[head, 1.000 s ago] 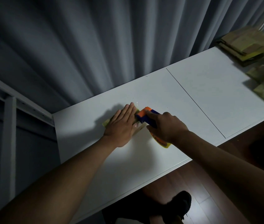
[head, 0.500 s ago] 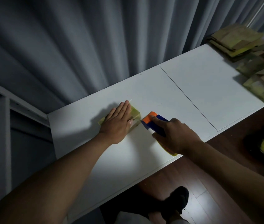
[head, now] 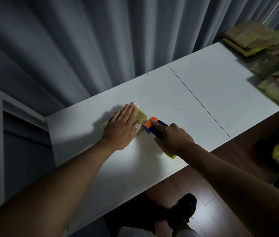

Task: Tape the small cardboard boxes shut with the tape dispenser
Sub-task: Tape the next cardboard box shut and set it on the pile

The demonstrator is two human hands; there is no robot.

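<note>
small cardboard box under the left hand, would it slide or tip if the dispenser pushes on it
The small cardboard box looks low and flat, so it probably won't tip. It likely slides easily on the smooth white table, which may be why the left hand presses flat on it. Small cardboard probably means light.

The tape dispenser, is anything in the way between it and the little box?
Nothing visible stands between them. The tape dispenser, gripped by the right hand, has its orange end right at the near edge of the small box. The left hand lies flat on the box's top, beside the dispenser, not in front of it.
</note>
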